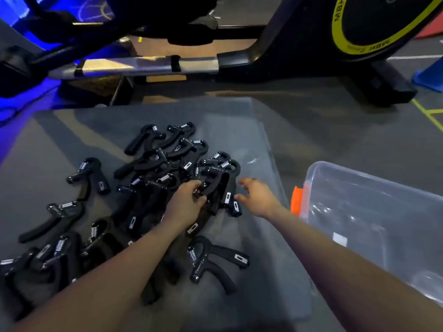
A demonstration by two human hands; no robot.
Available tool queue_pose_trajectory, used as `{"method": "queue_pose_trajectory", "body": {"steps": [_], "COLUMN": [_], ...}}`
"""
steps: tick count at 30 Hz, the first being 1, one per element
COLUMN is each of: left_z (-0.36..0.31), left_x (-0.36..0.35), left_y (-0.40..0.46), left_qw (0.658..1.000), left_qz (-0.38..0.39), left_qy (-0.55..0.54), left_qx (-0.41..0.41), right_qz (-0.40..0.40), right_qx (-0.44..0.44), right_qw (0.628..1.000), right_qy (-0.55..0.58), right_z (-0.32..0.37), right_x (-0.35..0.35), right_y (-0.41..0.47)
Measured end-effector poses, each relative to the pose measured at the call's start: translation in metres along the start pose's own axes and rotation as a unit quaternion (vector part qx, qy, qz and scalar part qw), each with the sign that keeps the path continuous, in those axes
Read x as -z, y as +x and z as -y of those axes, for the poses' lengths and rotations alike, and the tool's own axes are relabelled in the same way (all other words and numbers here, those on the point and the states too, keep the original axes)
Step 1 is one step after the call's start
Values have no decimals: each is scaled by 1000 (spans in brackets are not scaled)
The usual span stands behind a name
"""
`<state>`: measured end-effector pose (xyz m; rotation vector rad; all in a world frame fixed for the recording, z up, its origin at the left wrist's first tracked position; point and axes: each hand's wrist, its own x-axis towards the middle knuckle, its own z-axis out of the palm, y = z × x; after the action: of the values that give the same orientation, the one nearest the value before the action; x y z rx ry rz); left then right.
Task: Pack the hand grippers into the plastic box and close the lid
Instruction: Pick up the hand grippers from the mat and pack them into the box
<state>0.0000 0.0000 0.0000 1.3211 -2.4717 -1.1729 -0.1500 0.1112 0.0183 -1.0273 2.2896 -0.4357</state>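
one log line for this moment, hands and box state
left hand: grips hand gripper in pile | right hand: open, empty | plastic box: no grippers visible inside

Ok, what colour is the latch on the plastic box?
Orange latch, on the clear plastic box; head view.

Grey floor (323, 121), exercise machine (299, 44) behind

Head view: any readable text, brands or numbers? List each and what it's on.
"MBH": yellow ring of the exercise machine's flywheel, upside down; also at its upper left edge. The script word next to it is too blurred.
White tags on the hand grippers: too small to read.
White sticker on the plastic box: unreadable.
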Motion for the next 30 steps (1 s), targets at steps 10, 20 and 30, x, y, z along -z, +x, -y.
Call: {"method": "queue_pose_trajectory", "body": {"steps": [10, 20, 30], "left_z": [17, -67, -175], "left_x": [-39, -37, -149], "left_y": [23, -8, -43], "left_qw": [996, 981, 967], "left_qz": [-14, -10, 93], "left_qy": [-90, -187, -212], "left_qx": [12, -40, -104], "right_qz": [-50, -82, -171], "right_qx": [-41, -50, -189], "right_qw": [988, 966, 929], "right_qy": [139, 241, 268], "right_z": [-2, -27, -148], "right_x": [-40, 38, 101], "right_y": [24, -20, -96]}}
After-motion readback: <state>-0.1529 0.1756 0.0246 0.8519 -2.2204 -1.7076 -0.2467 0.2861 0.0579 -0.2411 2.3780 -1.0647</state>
